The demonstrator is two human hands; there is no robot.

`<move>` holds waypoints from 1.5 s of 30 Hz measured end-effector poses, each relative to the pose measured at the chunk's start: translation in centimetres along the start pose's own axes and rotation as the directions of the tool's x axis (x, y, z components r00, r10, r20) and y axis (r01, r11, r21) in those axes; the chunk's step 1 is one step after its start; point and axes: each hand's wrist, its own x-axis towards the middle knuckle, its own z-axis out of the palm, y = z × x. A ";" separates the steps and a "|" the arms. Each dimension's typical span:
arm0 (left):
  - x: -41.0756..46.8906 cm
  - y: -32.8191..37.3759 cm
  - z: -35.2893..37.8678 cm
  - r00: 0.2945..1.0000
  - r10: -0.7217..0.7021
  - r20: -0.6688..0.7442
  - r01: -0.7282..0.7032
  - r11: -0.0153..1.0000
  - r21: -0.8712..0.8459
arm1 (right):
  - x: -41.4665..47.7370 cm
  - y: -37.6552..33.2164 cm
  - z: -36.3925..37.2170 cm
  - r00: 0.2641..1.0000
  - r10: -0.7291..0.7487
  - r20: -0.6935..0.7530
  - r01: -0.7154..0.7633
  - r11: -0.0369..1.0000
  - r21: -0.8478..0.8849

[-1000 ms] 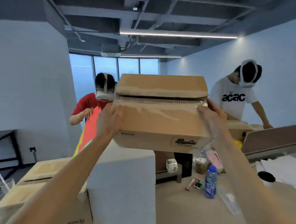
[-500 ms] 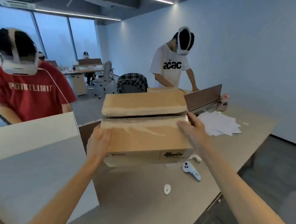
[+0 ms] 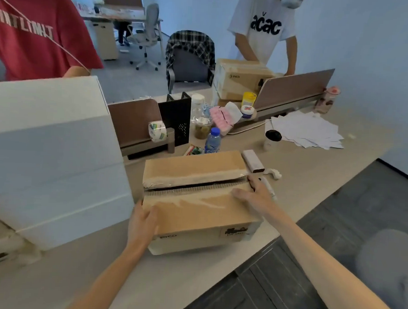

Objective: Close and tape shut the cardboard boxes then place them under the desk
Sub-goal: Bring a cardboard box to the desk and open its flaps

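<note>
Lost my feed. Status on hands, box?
Left hand grips box corner; right hand flat on top. Box on desk, seam gaping. White box close left.

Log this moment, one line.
cardboard box: on desk, flaps gaping | left grip: holds left end | right grip: rests on near flap
</note>
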 end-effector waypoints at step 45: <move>-14.6 -2.8 3.1 0.937 -0.078 0.339 -0.152 0.784 0.601 | -5.2 9.4 -5.9 0.544 0.159 0.824 0.341 0.855 -0.390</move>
